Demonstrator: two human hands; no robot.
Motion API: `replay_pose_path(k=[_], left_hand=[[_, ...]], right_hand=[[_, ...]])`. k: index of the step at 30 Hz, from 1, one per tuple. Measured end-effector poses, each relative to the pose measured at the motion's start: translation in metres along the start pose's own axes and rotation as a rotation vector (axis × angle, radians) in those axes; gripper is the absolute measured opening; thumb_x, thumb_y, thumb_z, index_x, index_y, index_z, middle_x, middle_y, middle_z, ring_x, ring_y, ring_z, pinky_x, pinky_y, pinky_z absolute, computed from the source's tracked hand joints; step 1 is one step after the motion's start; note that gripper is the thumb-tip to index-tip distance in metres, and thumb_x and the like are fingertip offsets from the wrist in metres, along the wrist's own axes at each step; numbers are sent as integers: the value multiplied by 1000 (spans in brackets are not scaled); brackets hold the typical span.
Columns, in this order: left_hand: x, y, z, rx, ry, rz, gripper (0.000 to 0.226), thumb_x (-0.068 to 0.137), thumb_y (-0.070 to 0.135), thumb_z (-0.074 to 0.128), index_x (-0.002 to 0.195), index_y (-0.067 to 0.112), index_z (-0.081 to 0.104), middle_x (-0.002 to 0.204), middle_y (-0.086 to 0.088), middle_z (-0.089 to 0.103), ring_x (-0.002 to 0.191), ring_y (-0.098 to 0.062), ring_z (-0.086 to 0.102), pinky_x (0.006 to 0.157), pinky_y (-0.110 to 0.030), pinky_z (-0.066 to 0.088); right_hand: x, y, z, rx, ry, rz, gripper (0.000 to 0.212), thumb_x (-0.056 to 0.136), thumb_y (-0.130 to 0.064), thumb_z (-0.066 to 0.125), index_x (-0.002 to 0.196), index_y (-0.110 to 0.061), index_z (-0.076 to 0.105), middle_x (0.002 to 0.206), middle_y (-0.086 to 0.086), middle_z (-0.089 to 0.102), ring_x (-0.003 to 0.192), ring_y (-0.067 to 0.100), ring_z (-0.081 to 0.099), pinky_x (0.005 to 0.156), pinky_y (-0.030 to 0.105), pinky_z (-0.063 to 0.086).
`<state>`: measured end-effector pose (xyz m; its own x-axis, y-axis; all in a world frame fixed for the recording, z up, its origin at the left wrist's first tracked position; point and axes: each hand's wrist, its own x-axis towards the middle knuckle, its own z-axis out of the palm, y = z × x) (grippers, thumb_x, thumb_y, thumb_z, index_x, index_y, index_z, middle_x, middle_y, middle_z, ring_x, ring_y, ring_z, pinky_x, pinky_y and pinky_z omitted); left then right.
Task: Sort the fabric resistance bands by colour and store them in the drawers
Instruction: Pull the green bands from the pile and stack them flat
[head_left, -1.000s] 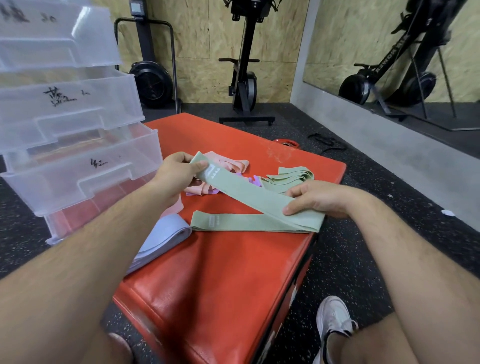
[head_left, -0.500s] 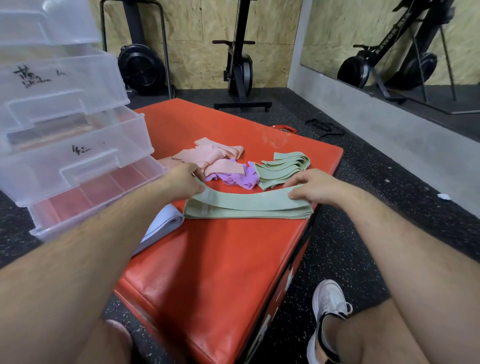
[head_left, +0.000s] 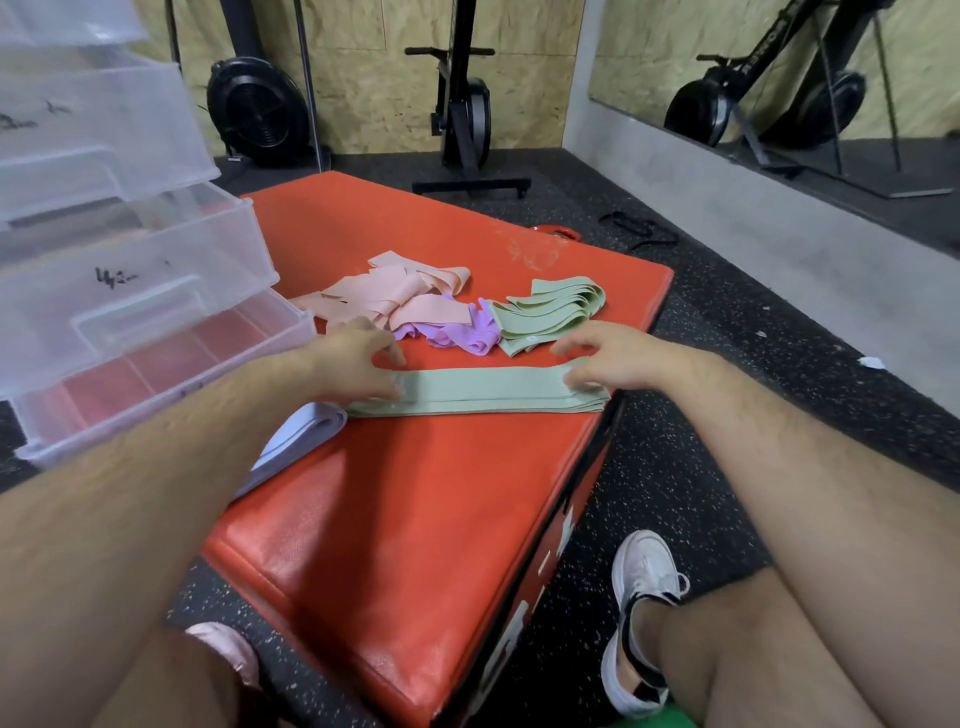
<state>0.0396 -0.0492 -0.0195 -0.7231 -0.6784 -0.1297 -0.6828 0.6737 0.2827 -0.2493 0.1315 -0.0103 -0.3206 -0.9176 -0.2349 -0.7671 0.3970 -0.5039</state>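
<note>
On a gym's rubber floor (head_left: 701, 467) stands a red padded box (head_left: 415, 519). Loosely spread fingers (head_left: 385, 383) of the left hand (head_left: 353, 364) and right hand (head_left: 605, 358) grip nothing, pressing the ends of a folded green band (head_left: 483, 397) that reaches the box's right edge. Its long axis runs left-right between them; the clear drawers (head_left: 130, 312) stand left, nearer the left hand.

**Arms and hands.** The bare left forearm (head_left: 182, 457) and bare right forearm (head_left: 779, 441) reached forward and converged on the folded sage-green fabric band (head_left: 478, 392). The left hand (head_left: 358, 364) lay palm-down over the band's left end, its fingers loosely spread and its fingertips (head_left: 397, 393) touching the fabric. The right hand (head_left: 597, 361) lay palm-down on the band's right end, fingers pressing the top layer. Neither hand gripped the band, and the hands were well apart along its length.
</note>
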Motion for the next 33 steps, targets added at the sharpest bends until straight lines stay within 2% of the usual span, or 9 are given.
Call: replay_pose_path(k=[3,7,11,15,21,24,28,30,33], left_hand=[[-6,4,0,-7,-98,76,59,71,42,83,125,37,59,127,5,46,121,-14,45,109,-34,36],[-9,5,2,31,-154,138,66,75,33,82,135,34,54,134,10,53,126,-12,46,109,-29,34],[-9,2,2,27,-125,180,56,77,27,81,129,30,59,126,7,59,117,-13,52,100,-25,39],[-12,4,4,0,-104,210,55,79,22,80,129,27,59,123,7,58,111,-9,49,93,-19,35],[-13,2,8,-12,-108,194,53,80,22,78,129,27,58,125,7,54,120,-12,47,98,-20,32],[-14,3,10,5,-111,178,53,79,25,78,128,30,58,123,6,52,119,-12,46,101,-21,32],[-11,10,12,-7,-75,180,63,63,58,68,122,37,58,116,8,51,116,-12,49,104,-33,40],[-5,19,14,8,-19,188,57,72,57,69,124,37,57,117,11,49,116,-13,50,102,-35,42],[10,34,19,-17,80,205,59,78,49,69,134,36,52,132,7,48,125,-15,47,106,-35,38]], right_hand=[[-5,4,1,-44,-74,-24,70,73,-22,81,137,-35,57,132,-16,53,120,8,51,101,25,40],[-6,10,4,-146,-81,-44,70,70,-25,86,133,-38,58,126,-16,56,113,12,57,101,29,45],[-9,13,5,-205,-46,-87,56,72,-32,86,122,-43,65,124,-14,60,108,11,57,98,31,46],[-14,15,6,-244,-40,-114,56,72,-44,84,125,-45,64,129,-15,56,115,9,52,104,32,42],[-17,15,8,-269,-22,-148,49,80,-38,81,126,-41,65,132,-12,56,123,12,50,112,35,36],[-20,12,8,-274,-29,-143,48,81,-42,79,127,-39,64,132,-11,54,124,12,49,112,35,36],[-16,1,8,-258,42,-196,48,85,-49,71,129,-33,64,133,-8,56,126,13,49,112,34,37],[-6,-7,12,-242,115,-229,45,90,-45,67,131,-29,63,134,-4,58,128,15,50,112,33,37],[15,-20,23,-220,202,-220,45,92,-46,61,134,-30,61,138,-2,56,134,21,44,115,38,33]])
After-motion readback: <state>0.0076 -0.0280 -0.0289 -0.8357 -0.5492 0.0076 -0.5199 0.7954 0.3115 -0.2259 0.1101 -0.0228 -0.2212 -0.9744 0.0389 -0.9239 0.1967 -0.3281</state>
